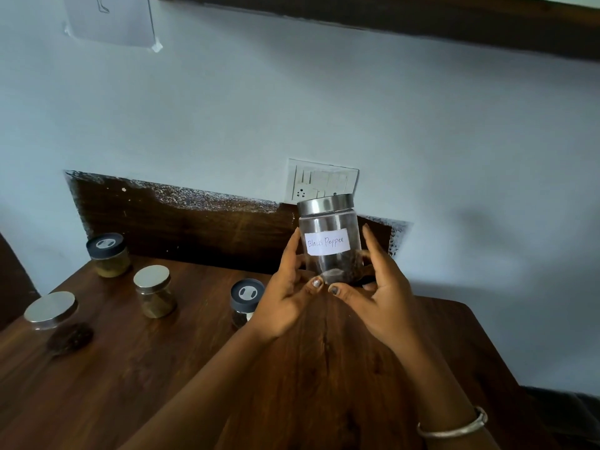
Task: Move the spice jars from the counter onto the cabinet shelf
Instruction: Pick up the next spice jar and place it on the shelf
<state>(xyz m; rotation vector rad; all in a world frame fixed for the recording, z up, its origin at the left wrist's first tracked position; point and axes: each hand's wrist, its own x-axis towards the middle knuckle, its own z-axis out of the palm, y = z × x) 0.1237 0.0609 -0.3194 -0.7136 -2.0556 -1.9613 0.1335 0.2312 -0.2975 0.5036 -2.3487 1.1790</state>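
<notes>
I hold a clear glass jar (328,237) with a steel lid and a white label reading "Black Pepper" up above the wooden counter (162,368). My left hand (285,297) grips its left side and my right hand (380,290) its right side and base. Several other jars stand on the counter: a black-lidded jar of yellow-brown spice (108,254) at the back left, a gold-lidded jar (154,292), a black-lidded jar (245,302) partly hidden by my left wrist, and a wide steel-lidded jar of dark spice (56,323) at the left edge.
A white switch and socket plate (319,181) sits on the pale wall just behind the held jar. A dark wooden ledge (422,17) runs along the top of the view. A dark backsplash panel (178,222) lines the counter's rear.
</notes>
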